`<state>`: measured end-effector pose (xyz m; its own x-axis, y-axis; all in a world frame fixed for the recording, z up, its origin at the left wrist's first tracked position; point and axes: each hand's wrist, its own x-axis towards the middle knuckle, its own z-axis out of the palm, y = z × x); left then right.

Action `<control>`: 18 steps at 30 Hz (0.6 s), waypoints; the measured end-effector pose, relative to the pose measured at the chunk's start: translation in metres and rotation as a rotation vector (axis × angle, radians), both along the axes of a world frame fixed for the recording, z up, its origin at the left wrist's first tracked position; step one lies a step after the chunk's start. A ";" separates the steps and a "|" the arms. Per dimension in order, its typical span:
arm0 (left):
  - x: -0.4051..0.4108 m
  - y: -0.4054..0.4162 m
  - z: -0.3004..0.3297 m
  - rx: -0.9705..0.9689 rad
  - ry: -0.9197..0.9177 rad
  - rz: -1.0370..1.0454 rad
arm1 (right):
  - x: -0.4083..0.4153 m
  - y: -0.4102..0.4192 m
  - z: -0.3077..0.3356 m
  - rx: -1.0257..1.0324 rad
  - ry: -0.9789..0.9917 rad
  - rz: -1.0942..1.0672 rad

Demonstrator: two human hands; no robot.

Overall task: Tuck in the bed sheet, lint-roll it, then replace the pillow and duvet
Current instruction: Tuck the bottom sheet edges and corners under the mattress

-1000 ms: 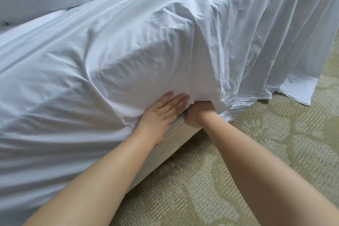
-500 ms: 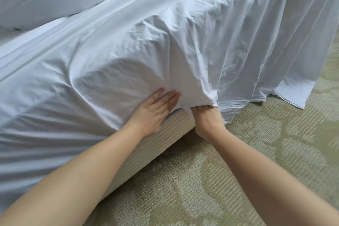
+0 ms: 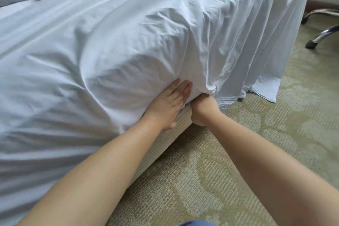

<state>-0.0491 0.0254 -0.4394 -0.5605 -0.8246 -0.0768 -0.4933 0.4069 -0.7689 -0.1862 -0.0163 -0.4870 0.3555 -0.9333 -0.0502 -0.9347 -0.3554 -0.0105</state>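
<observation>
A: What fills most of the frame?
B: The white bed sheet point(image 3: 128, 46), spread over the mattress across the left and centre; its loose edge hangs to the patterned carpet point(image 3: 229, 180) at right.
A: And under it?
B: A striped bed base point(image 3: 165, 145), centre, running toward the lower left.
A: The hands?
B: The left hand point(image 3: 165, 106) lies flat, fingers straight, pressing the sheet against the mattress side. The right hand point(image 3: 203, 110), just beside it, has its fingers hidden under the bunched sheet, so I cannot tell its grip.
A: Anything smaller?
B: Chrome chair legs point(image 3: 322, 33), upper right.
</observation>
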 end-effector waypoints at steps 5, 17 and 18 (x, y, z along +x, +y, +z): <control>-0.004 -0.007 -0.003 0.017 0.002 -0.008 | -0.021 0.009 -0.010 -0.104 0.027 0.196; -0.034 -0.036 -0.024 -0.113 -0.065 -0.034 | -0.035 -0.064 -0.010 0.012 0.021 0.286; -0.036 -0.037 -0.024 -0.129 -0.069 -0.033 | -0.036 -0.065 -0.011 0.001 0.013 0.307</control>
